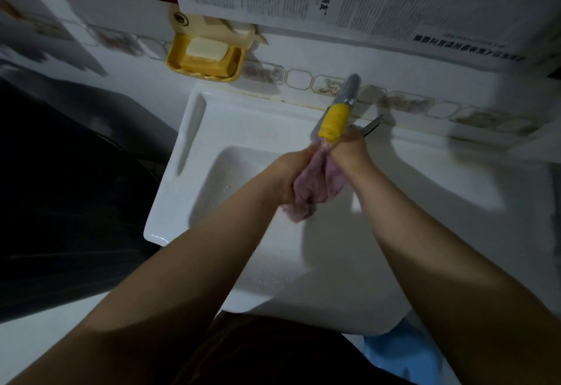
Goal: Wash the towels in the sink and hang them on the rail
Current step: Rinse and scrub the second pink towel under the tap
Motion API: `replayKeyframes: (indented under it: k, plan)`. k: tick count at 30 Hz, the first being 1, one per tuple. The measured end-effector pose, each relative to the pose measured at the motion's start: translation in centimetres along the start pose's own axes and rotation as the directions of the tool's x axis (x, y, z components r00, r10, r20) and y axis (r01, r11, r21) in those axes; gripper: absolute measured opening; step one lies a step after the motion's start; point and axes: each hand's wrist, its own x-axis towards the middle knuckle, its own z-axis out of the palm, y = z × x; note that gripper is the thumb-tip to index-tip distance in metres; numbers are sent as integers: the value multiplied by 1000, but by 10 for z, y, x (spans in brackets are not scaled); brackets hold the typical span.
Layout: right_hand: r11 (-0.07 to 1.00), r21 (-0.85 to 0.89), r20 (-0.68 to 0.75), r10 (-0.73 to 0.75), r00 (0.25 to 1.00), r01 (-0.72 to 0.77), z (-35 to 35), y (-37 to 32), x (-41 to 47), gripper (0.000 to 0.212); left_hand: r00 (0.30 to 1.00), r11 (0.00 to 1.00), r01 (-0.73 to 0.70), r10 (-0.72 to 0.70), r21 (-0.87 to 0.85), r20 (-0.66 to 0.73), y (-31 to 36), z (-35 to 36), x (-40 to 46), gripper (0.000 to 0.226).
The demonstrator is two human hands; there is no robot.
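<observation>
Gripping a bunched pink towel (312,184) between them, the left hand (283,176) and right hand (349,156) hold it mid-frame over the sink (212,129), below the tap (334,120).

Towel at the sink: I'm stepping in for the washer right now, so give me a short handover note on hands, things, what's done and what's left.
Left hand: grips the left side of the bunched pinkish towel.
Right hand: grips its right side; the two hands press the cloth together.
Where: the towel is held over the white sink basin, just below the tap with its yellow spout sleeve. A soap bar lies in the yellow wall dish.
Done: washing is under way; I cannot tell if water runs.
Left: finish washing and wringing, then hang it. No rail or other towels are in view.
</observation>
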Motion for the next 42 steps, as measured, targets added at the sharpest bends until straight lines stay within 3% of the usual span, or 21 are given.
replayKeyframes:
  k: [2, 3, 4, 6, 7, 8, 9, 10, 13, 15, 18, 20, 22, 26, 28, 31, 33, 35, 37, 40, 42]
  plan:
    - [998, -56, 96, -16, 995, 21, -11, 9, 6, 23, 996, 979, -75, 83, 190, -32, 10, -24, 0, 50]
    - [1000, -3, 140, -9, 990, 10, -18, 13, 6, 21, 994, 920, -99, 109, 378, -7, 15, -35, -2, 59]
    - [996, 87, 191, -28, 981, 12, -24, 21, 6, 18, 992, 785, -125, 119, 607, 50, 20, -45, -3, 67]
    - [986, 169, 438, -69, 896, -7, -38, 35, 7, 23, 980, 331, -196, 97, 923, 174, 27, -61, -2, 64]
    - [990, 140, 565, -66, 823, -17, -44, 41, 7, 26, 973, 137, -217, 110, 966, 203, 29, -66, -1, 50]
    - [996, 92, 653, -50, 756, -14, -48, 44, 6, 24, 966, 49, -218, 151, 975, 208, 32, -69, -1, 39]
    - [999, 52, 675, -35, 737, 0, -50, 46, 6, 18, 958, 65, -219, 205, 974, 202, 34, -72, -1, 40]
    - [999, 37, 639, -35, 768, 15, -51, 46, 7, 17, 945, 138, -232, 267, 963, 190, 35, -76, 0, 45]
    - [974, 216, 421, -29, 906, -69, -46, 42, 4, 18, 907, 533, -357, 393, 767, 149, 26, -79, -1, 49]
    - [908, 402, 254, 14, 967, -119, -33, 28, -4, 16, 884, 725, -395, 467, 565, 18, 15, -68, 5, 44]
    - [920, 382, 42, 77, 996, -87, -3, 2, -23, 33, 830, 841, -376, 493, 389, -262, 6, -39, 18, 37]
    - [931, 364, 42, 20, 999, -34, 21, -10, -40, 38, 874, 931, -339, 365, 136, -321, 3, -22, 23, 33]
    - [944, 327, -16, -40, 999, 44, 36, -19, -50, 36, 939, 963, -249, 214, -103, -269, -2, -2, 21, 36]
    - [965, 261, -213, 18, 977, 39, 25, -24, -29, 30, 984, 960, -40, -10, -277, -178, -6, 24, 12, 47]
    - [961, 272, -230, 24, 973, 41, 25, -23, -27, 34, 975, 959, -87, 26, -271, -221, -4, 22, 12, 45]
    - [973, 180, -193, -108, 975, 143, 39, -25, -53, 39, 939, 912, -246, 141, -329, -312, -3, 11, 22, 50]
    - [984, 103, -175, -124, 977, 144, 38, -25, -53, 41, 925, 946, -244, 161, -212, -345, -2, 14, 13, 51]
    - [989, 139, -213, -28, 977, 58, 25, -20, -32, 40, 959, 987, -159, 145, -38, -244, -1, 23, 4, 44]
    - [984, 176, -230, 3, 973, 39, 21, -14, -16, 45, 979, 990, -128, 116, -58, -168, 2, 23, -5, 38]
    - [980, 172, -234, -54, 971, 96, 36, -21, -37, 33, 962, 958, -171, 112, -230, -248, 14, 15, 0, 36]
    - [989, 124, -214, -54, 975, 82, 41, -21, -48, 37, 969, 969, -162, 121, -185, -215, 13, 10, -3, 38]
